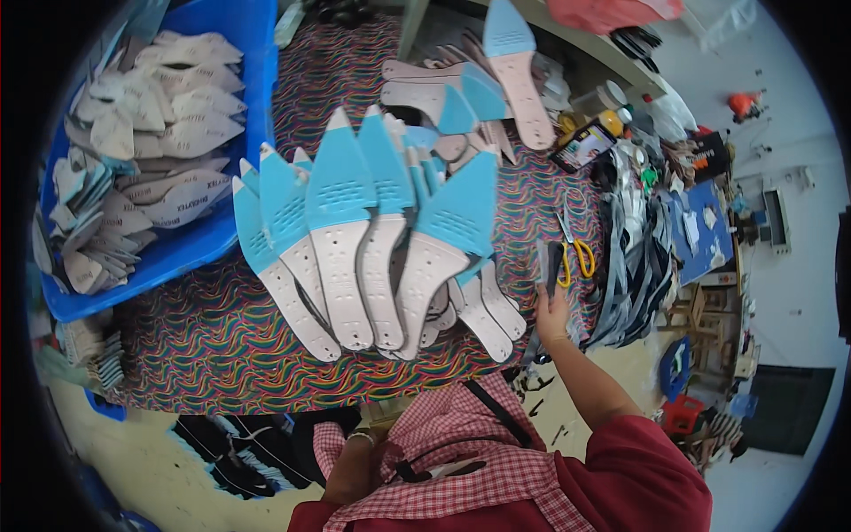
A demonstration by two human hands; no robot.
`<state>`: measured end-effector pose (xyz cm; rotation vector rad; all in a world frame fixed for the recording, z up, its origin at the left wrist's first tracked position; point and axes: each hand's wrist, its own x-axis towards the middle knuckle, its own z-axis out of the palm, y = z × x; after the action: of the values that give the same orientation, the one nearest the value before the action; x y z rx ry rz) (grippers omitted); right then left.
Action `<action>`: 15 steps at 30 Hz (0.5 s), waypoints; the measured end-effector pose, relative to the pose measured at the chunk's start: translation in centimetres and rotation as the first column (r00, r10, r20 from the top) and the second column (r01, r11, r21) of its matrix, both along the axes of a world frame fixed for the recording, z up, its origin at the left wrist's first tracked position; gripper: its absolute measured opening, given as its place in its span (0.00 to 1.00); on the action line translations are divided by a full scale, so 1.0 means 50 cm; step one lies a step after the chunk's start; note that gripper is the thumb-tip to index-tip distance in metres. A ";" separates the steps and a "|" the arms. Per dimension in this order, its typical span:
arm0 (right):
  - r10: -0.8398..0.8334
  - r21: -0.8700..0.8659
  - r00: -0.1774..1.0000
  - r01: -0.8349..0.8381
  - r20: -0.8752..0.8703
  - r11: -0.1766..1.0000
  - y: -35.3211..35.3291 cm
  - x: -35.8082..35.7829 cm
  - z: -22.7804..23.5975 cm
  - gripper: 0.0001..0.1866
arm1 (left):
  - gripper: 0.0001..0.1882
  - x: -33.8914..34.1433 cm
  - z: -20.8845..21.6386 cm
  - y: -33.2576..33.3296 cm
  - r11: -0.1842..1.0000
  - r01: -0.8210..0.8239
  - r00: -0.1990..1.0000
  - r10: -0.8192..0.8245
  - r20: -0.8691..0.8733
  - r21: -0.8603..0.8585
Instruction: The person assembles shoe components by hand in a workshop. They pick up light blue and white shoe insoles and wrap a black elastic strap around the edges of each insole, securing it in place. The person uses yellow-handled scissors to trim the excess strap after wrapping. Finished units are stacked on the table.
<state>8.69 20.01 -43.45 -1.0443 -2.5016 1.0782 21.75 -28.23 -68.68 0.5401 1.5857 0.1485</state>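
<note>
My right hand [551,316] is at the table's right side, its fingers closed on the lower end of a slim dark tool with a greyish flat part [551,268]; its exact kind is unclear. Just right of it lie scissors with yellow handles [578,259]. My left hand [376,434] is low at the table's front edge, by my checked apron [434,426]; its fingers are hidden. In front of me, pointed shoe insoles [341,239] with blue foreparts and pale pinkish heels lie fanned out in overlapping stacks.
A blue bin [155,288] full of pale insoles stands at the left. More insoles [519,84] lie at the back, near a bottle with a yellow top [613,121]. Dark and grey strips [631,257] hang along the right edge. Wavy patterned cloth [222,363] covers the table.
</note>
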 end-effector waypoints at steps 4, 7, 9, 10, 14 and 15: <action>0.008 0.147 0.997 -0.018 0.072 0.989 0.008 0.004 -0.011 0.16 | 0.19 -0.105 0.180 -0.020 0.978 -0.198 0.951 0.206 -0.230 0.060; -0.004 0.239 0.996 -0.017 0.086 0.971 0.012 0.001 -0.014 0.18 | 0.23 -0.136 0.309 -0.110 0.965 -0.147 0.975 0.179 -0.133 0.219; -0.003 0.221 0.995 -0.020 0.102 0.975 -0.006 -0.015 0.026 0.19 | 0.20 -0.081 0.305 -0.182 0.866 -0.015 0.965 0.143 -0.220 0.499; -0.017 0.246 0.993 -0.012 0.113 0.969 -0.004 -0.013 0.023 0.16 | 0.17 -0.115 0.374 -0.129 0.895 -0.054 0.987 0.116 -0.114 0.443; -0.017 0.217 0.986 -0.019 0.164 0.976 -0.006 -0.010 0.042 0.18 | 0.07 -0.107 0.430 -0.059 0.850 -0.177 0.840 0.393 -0.373 0.496; -0.010 0.209 0.986 -0.025 0.167 0.978 -0.005 -0.012 0.044 0.18 | 0.07 -0.115 0.447 -0.048 0.857 -0.234 0.838 0.418 -0.352 0.460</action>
<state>8.10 19.74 -41.25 -1.1046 -2.6808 0.7332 16.00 -30.65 -46.35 0.6371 2.1114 0.6725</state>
